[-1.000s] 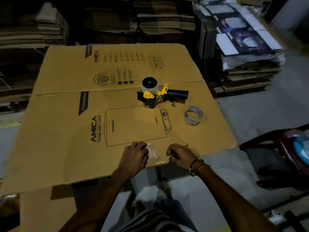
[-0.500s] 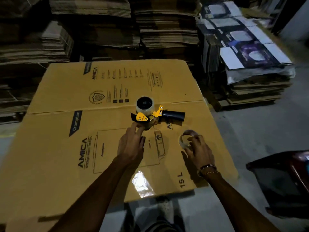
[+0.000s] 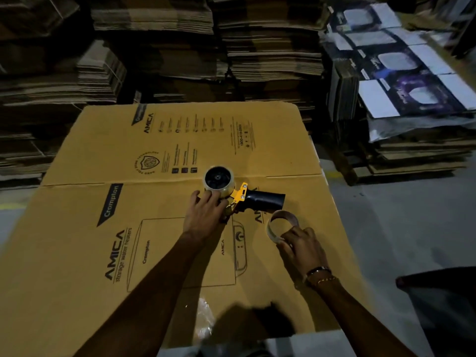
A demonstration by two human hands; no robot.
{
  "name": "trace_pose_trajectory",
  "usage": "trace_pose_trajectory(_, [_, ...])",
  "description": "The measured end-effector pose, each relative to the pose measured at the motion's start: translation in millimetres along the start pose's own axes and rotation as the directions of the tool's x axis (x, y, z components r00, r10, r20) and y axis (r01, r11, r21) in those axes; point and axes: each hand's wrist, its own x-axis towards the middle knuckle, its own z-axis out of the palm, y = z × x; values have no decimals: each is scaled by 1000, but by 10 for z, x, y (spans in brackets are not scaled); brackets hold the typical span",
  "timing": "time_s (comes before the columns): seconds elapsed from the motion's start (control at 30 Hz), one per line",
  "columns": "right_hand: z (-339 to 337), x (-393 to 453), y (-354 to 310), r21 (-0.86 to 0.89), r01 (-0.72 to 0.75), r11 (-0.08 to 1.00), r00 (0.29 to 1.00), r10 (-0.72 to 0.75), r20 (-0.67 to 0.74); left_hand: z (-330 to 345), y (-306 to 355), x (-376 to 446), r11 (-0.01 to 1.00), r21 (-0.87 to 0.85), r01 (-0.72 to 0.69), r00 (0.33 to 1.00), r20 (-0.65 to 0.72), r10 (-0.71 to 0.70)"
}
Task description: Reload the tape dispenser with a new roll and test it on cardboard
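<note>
While the tape dispenser (image 3: 231, 194) sat on flattened cardboard (image 3: 90, 228) printed "AMICA storage water heaters" and "Crompton", the left hand (image 3: 206, 215) lay spread-fingered against its loaded roll (image 3: 219, 181), and the right hand (image 3: 302, 247) pinched an empty core (image 3: 282, 225).

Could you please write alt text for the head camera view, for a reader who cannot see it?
A person's left hand rests on a yellow-and-black tape dispenser loaded with a tape roll, lying on a flattened printed cardboard box. The right hand grips an empty tape core beside it. Stacks of flattened cartons fill the dim background.
</note>
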Motion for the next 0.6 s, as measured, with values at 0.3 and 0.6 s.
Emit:
trace_pose_trajectory(0.3, [-13,416,-118,-12,71,997,997,-70,38,2,-270,-212,979,-1,202,979,7,-202])
trace_pose_trajectory(0.6, [-62,699,-189,-139,9,990,999,-4,36,-30,-478,-455,950,12,313,949,44,-314])
